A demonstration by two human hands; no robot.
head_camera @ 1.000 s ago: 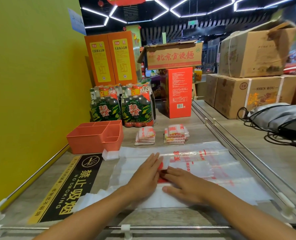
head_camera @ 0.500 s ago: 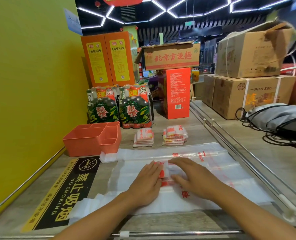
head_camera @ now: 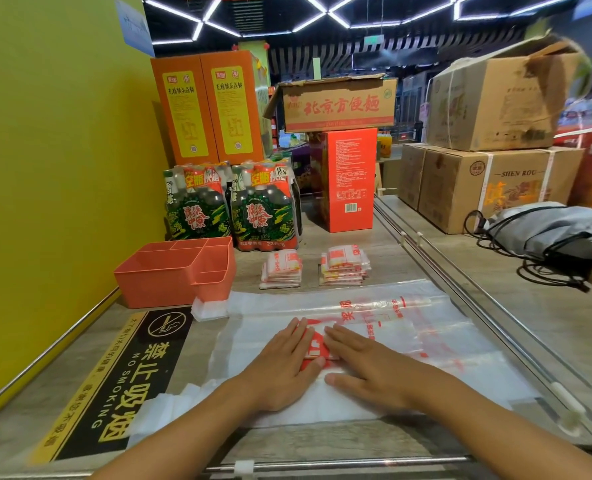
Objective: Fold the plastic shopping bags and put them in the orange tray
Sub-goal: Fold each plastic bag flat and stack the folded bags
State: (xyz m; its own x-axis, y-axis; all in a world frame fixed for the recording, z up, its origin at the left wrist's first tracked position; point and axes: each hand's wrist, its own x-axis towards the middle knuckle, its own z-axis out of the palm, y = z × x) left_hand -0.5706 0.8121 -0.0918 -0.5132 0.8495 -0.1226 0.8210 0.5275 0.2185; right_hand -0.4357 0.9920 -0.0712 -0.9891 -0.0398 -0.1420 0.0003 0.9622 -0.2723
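Observation:
A small folded plastic bag (head_camera: pixel 317 344), white with red print, lies on a spread of flat plastic bags (head_camera: pixel 408 327) on the counter. My left hand (head_camera: pixel 284 365) presses flat on its left side and my right hand (head_camera: pixel 363 365) presses flat on its right side, fingers straight. Behind them stand two stacks of folded bags (head_camera: pixel 282 268) (head_camera: pixel 344 265). The orange tray (head_camera: pixel 176 271), with several compartments, sits at the left by the yellow wall; nothing shows above its rim.
A small white folded piece (head_camera: pixel 209 308) lies by the tray's front corner. Bottle packs (head_camera: pixel 232 209), a red box (head_camera: pixel 348 178) and cardboard cartons (head_camera: pixel 485 188) stand at the back. Metal rails (head_camera: pixel 460 282) run along the right; a grey bag with cords (head_camera: pixel 557 233) lies beyond.
My right hand has folded the bag's right part leftwards into a small packet and now presses on it beside my left hand, which stayed in place.

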